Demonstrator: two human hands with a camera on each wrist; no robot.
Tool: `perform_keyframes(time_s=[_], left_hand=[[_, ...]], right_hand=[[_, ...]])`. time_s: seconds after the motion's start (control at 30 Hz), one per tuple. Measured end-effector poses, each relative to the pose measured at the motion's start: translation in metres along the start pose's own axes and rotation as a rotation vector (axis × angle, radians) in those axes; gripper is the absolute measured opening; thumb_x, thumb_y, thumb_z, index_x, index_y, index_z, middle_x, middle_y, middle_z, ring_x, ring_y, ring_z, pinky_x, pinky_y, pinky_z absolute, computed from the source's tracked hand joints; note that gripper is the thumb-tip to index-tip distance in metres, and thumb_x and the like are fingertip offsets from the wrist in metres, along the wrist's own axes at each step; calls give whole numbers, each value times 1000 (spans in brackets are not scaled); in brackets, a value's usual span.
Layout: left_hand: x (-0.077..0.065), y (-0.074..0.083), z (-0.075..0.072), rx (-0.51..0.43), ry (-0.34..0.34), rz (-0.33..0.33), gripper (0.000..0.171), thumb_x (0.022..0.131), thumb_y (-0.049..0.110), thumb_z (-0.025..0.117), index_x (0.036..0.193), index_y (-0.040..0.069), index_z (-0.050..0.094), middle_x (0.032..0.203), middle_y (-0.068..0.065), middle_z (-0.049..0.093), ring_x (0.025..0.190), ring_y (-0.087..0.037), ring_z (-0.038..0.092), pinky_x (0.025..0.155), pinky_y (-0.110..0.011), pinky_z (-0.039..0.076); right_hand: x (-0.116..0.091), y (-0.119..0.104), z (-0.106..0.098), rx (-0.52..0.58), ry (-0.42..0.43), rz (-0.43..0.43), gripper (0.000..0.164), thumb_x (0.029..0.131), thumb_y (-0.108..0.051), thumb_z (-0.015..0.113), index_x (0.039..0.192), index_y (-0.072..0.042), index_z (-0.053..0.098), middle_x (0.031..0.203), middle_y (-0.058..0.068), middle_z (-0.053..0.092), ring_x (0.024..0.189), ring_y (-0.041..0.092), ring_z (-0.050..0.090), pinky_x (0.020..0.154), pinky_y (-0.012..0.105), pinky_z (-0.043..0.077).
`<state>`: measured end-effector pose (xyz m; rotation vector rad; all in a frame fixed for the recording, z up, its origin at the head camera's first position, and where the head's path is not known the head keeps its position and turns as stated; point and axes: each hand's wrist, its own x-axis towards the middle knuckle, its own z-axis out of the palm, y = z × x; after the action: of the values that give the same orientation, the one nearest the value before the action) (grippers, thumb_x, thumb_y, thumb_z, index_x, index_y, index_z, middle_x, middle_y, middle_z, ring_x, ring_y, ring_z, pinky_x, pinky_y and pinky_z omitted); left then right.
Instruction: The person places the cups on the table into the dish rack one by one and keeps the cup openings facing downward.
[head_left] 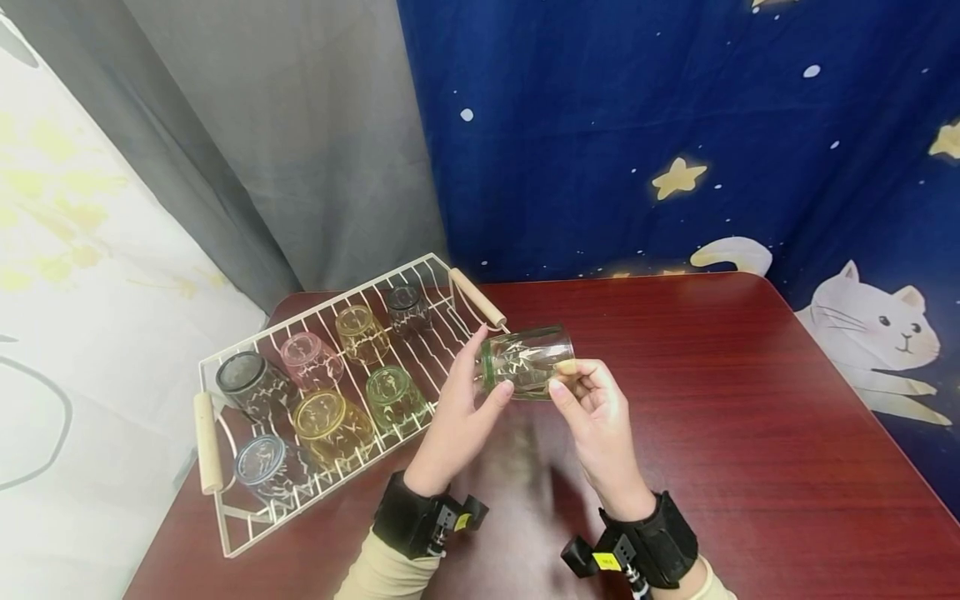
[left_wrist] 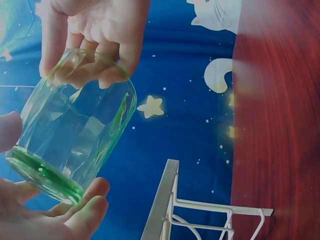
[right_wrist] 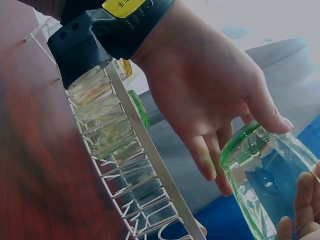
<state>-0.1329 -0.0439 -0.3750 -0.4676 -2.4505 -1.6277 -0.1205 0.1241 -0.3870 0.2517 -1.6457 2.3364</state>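
Note:
A clear green-tinted drinking glass (head_left: pixel 528 358) is held on its side above the table, its thick green base to the left and its mouth to the right. My left hand (head_left: pixel 457 417) grips it by the base, with thumb and fingers on opposite sides. At the mouth, my right hand (head_left: pixel 603 421) pinches the rim between thumb and fingers. The left wrist view shows the glass (left_wrist: pixel 75 125) between both hands, the right hand (left_wrist: pixel 102 30) at the rim. Seen from the right wrist, the left hand (right_wrist: pixel 205 85) reaches around the green base.
Left of the hands stands a white wire rack (head_left: pixel 262 333) with wooden handles (head_left: pixel 477 297). Several upside-down glasses sit in it, including a pink glass (head_left: pixel 311 360), a green glass (head_left: pixel 395 396) and a blue glass (head_left: pixel 270 467). The dark red table (head_left: pixel 720 400) extends to the right.

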Motion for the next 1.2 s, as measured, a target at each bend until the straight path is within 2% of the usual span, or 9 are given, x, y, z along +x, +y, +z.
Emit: perform_keyframes(time_s=[0.1, 0.23, 0.53, 0.7, 0.87, 1.03, 1.2], left_hand=[[1, 0, 0, -15, 25, -3, 68, 96, 25, 59, 154, 25, 23, 156, -8, 34, 130, -32, 50, 105, -48, 48], [2, 1, -1, -39, 61, 0, 67, 95, 24, 60, 153, 24, 26, 153, -10, 37, 129, -31, 51, 106, -49, 47], [4, 6, -7, 12, 151, 79, 69, 91, 20, 64, 151, 14, 30, 153, -10, 40, 143, -23, 37, 119, -49, 30], [6, 9, -13, -22, 174, 96, 69, 90, 17, 65, 150, 15, 31, 149, -10, 44, 141, -22, 40, 119, -47, 30], [7, 10, -16, -65, 187, 113, 70, 89, 13, 66, 149, 15, 32, 145, -11, 47, 138, -22, 43, 119, -45, 32], [8, 12, -16, -95, 203, 142, 69, 88, 10, 67, 148, 13, 33, 142, -12, 51, 133, -22, 49, 116, -43, 37], [10, 15, -17, -73, 227, 168, 68, 88, 11, 67, 148, 12, 34, 141, -10, 52, 131, -20, 51, 114, -42, 39]], right_hand=[[0, 0, 0, -2, -8, -2, 19, 90, -2, 65, 103, -14, 59, 92, -7, 61, 87, 6, 58, 78, 14, 51], [1, 2, 0, -4, -24, -13, 18, 89, -1, 65, 102, -13, 60, 93, -7, 62, 87, 6, 58, 78, 15, 51], [1, 4, 1, -91, -7, 87, 19, 85, 6, 67, 94, -10, 61, 91, -6, 67, 87, 3, 65, 77, 16, 56], [1, 7, 0, -179, -64, 110, 11, 86, 0, 69, 92, -4, 60, 88, -9, 66, 85, 3, 63, 76, 18, 54], [1, 11, -3, -248, -116, 138, 12, 87, -4, 69, 95, 1, 61, 87, -11, 66, 84, 4, 63, 76, 18, 54], [1, 13, -4, -284, -143, 152, 10, 87, -7, 69, 92, -2, 62, 85, -10, 66, 80, 4, 63, 73, 18, 53], [2, 16, -6, -339, -186, 145, 10, 88, -9, 69, 90, -2, 62, 81, -12, 64, 77, 2, 61, 71, 18, 52]])
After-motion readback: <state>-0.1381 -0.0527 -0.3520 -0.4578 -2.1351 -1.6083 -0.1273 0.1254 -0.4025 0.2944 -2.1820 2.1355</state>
